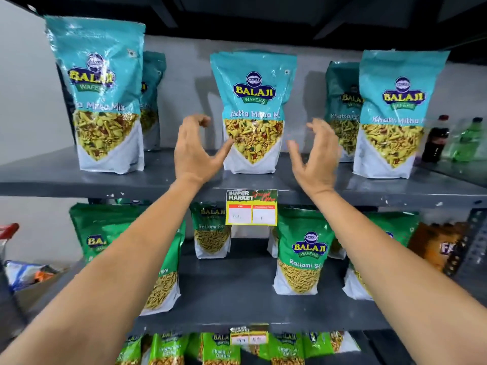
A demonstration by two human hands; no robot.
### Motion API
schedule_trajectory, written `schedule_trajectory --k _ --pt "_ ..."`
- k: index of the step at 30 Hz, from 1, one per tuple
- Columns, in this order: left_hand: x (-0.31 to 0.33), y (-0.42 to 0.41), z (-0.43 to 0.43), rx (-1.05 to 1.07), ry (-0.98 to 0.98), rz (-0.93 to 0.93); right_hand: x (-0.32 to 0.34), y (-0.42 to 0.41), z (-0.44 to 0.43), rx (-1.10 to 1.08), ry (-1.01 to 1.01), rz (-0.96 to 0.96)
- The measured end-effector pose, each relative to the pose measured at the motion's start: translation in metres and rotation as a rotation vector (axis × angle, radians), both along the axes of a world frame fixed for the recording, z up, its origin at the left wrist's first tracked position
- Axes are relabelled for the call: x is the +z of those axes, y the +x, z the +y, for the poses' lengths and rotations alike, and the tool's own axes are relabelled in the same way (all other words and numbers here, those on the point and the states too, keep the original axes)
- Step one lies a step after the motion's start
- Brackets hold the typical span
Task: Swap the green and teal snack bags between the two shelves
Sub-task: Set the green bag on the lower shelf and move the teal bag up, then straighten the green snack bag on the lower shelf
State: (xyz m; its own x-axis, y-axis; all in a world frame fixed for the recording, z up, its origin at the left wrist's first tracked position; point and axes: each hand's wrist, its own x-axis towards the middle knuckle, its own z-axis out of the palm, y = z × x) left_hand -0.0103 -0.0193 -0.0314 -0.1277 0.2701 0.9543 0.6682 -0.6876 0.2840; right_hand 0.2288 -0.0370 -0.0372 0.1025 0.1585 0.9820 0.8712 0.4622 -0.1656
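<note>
Grey metal shelving is filling the view, three tiers showing against a pale wall.

Upper shelf (pixel 184 177) — teal snack bags are standing upright in a row. The centre teal bag (pixel 253 111) is sitting between the two hands; the left hand (pixel 193 148) is hovering just beside its left edge, the right hand (pixel 315 154) just beside its right edge. Fingers (pixel 196 121) of both hands are spread and curled, released, grasping nothing; whether the left thumb is touching the bag cannot be told. Further teal bags are standing well to the left (pixel 101 93) and to the right (pixel 395 114) of the hands, each with another bag behind it.

Middle shelf (pixel 229 293), below the hands — green snack bags are standing upright; one (pixel 303 254) is showing between the two forearms, another (pixel 210 230) is standing further back, others are partly hidden by the arms.

Shelf edge, below the centre teal bag — a yellow price tag (pixel 251 208) is hanging.

Far right of the right hand — two drink bottles (pixel 434 139) are standing on the upper shelf.

Lowest tier — more green packs (pixel 221 349) are showing.
</note>
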Motion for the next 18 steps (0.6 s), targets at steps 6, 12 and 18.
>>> schedule_trajectory --k 6,12,18 --pt "-0.098 -0.027 -0.075 0.134 -0.014 0.149 -0.099 0.004 -0.076 -0.137 -0.097 -0.311" --pt "-0.207 -0.05 -0.153 0.143 -0.324 0.126 -0.19 -0.012 -0.143 -0.01 -0.435 -0.315" --pt "-0.257 -0.095 -0.169 0.129 -0.661 -0.106 -0.249 -0.047 -0.166 0.193 -0.768 -0.242"
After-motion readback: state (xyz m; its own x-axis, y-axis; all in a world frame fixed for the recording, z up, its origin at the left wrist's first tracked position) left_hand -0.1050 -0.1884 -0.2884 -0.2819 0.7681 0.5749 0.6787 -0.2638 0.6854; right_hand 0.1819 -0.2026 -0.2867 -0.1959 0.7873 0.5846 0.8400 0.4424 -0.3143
